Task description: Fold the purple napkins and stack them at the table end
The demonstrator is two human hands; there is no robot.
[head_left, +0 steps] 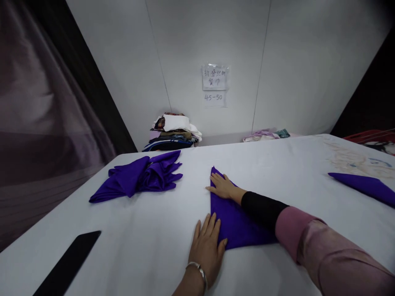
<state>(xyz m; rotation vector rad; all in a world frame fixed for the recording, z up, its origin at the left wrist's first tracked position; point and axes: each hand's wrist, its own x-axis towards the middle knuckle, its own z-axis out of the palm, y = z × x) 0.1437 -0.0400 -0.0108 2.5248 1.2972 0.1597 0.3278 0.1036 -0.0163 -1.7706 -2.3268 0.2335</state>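
Observation:
A purple cloth napkin (240, 226) lies folded into a triangle on the white-covered table, one point toward the far side. My right hand (222, 187) rests flat on its upper part, fingers spread near the left edge. At the lower left corner, my left hand (207, 242) lies flat with fingers stretched, partly on the table and touching the napkin's edge; a silver bracelet circles that wrist. My right forearm hides part of the napkin's right side.
Bunched purple napkins (138, 176) lie at the left, and another purple cloth (367, 185) at the right. A black flat strip (69, 261) is at the front left. Behind the table are a clothes pile (173, 133) and a wall with paper signs (215, 78).

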